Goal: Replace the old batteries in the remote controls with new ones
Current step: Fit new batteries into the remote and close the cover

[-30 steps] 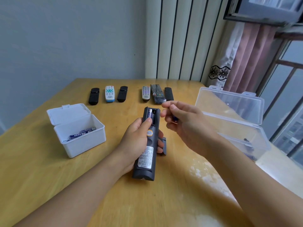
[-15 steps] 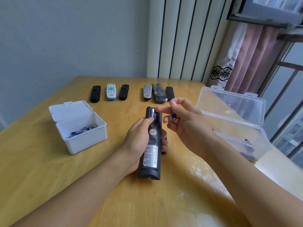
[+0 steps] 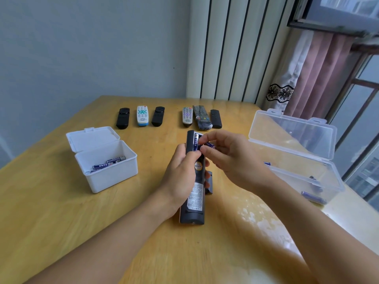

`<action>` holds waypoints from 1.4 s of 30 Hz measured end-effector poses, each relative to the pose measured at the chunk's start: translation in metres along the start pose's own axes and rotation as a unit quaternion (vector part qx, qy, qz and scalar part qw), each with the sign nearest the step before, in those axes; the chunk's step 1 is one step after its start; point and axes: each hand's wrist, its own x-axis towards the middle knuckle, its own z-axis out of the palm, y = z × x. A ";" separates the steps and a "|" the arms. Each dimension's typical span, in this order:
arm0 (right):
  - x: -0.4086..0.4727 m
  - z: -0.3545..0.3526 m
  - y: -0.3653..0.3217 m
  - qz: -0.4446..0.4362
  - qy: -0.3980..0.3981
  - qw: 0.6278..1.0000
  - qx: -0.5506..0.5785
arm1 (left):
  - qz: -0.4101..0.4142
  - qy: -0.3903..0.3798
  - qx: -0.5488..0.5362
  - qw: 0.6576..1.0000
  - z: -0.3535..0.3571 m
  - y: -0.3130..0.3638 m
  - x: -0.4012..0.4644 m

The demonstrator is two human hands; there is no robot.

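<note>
- The left hand (image 3: 180, 177) grips the remote (image 3: 194, 181) near the middle of the table (image 3: 61, 222), back side up, with the thumb beside the open battery bay. The long axis of the remote runs from the near edge toward the far edge, and the bay is at the far end.
- A dark cover (image 3: 209, 184) lies on the table just right of the remote, partly hidden.
- The right hand (image 3: 231, 158) pinches a battery (image 3: 211, 145) in the fingertips just right of the bay. One battery (image 3: 195, 143) already sits in the bay, along the axis of the remote.
- To do this step well, I think the held battery should be turned parallel to the remote, its flat end pushed against the spring first, then pressed down flat.
- The white box (image 3: 106, 177) toward the left edge holds batteries; the clear box (image 3: 295, 160) at the right edge holds some too.
- Six remotes (image 3: 170, 118) lie in a row near the far edge, all pointing away.
</note>
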 end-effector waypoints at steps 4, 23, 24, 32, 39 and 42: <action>0.000 -0.009 0.001 -0.023 -0.050 0.998 -0.016 | -0.013 -0.012 -0.019 1.000 0.000 0.000 0.000; -0.004 -0.008 0.006 -0.163 0.101 0.969 -0.156 | 0.010 -0.031 0.011 0.999 -0.005 -0.006 0.005; -0.004 -0.007 0.006 -0.164 0.091 0.968 -0.167 | 0.011 -0.027 0.018 0.999 -0.006 -0.006 0.005; -0.003 0.003 0.012 -0.166 0.097 0.967 -0.165 | 0.011 -0.013 0.036 0.999 -0.008 -0.004 0.007; 0.000 -0.005 0.011 -0.034 0.130 0.973 -0.190 | 0.002 0.026 0.004 1.000 -0.011 0.001 0.011; -0.002 0.000 0.014 0.036 -0.035 0.943 -0.330 | -0.021 0.039 -0.010 0.999 -0.014 0.002 0.014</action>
